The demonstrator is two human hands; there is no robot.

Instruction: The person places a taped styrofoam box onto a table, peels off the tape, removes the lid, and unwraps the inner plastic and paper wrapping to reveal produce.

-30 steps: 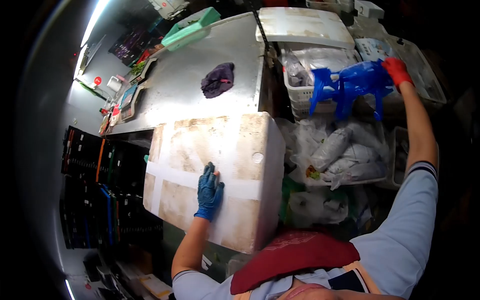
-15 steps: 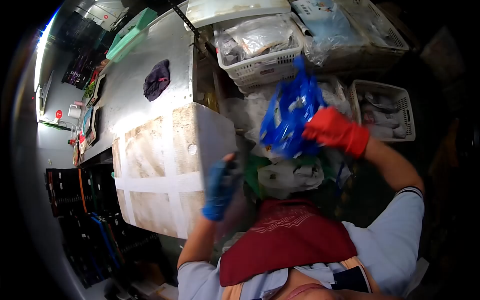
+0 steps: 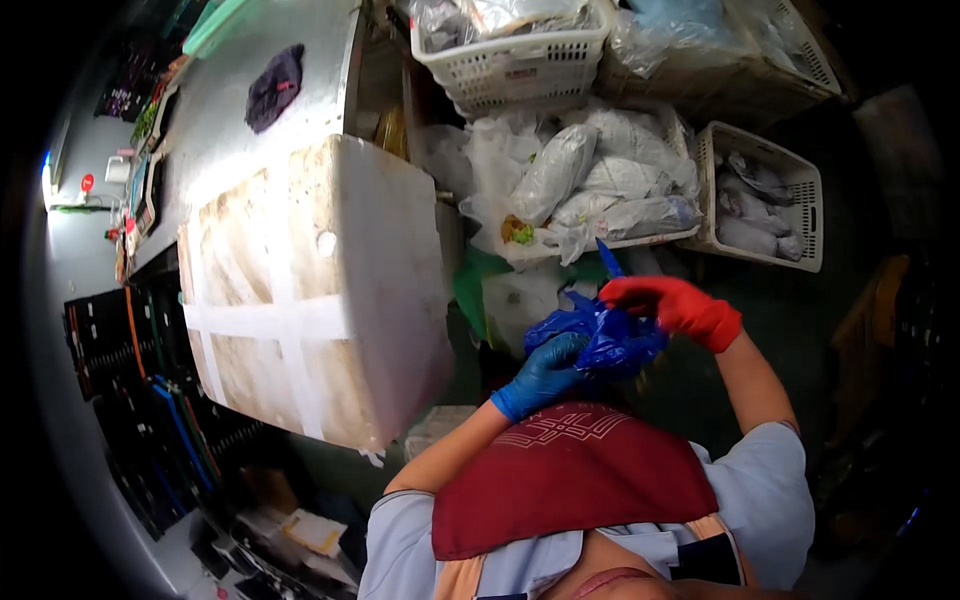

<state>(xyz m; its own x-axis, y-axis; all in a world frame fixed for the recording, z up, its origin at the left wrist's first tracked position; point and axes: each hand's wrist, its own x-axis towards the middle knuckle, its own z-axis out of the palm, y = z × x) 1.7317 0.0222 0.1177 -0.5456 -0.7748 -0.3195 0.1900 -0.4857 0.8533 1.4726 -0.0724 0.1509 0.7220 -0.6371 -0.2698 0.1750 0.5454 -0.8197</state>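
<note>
A crumpled blue plastic bag (image 3: 612, 345) is between my two hands, just in front of my dark red apron (image 3: 590, 455). My left hand (image 3: 548, 372), in a blue glove, is closed on the bag's left side. My right hand (image 3: 672, 308), in a red glove, grips its upper right part. A pointed end of the bag sticks up between them. What the bag holds, if anything, I cannot make out. Just beyond is a white crate (image 3: 655, 238) heaped with clear plastic bags (image 3: 560, 172) of wrapped goods.
A large taped foam box (image 3: 300, 300) stands at left, against a metal table (image 3: 225, 120) with a dark cloth (image 3: 275, 88). A filled white basket (image 3: 520, 72) is behind the crate; another basket (image 3: 808, 215) with bagged goods stands at right.
The blue bag has come down and closer to my body in my right hand. My left hand has moved right, from beside the foam box, and taken hold of it.
</note>
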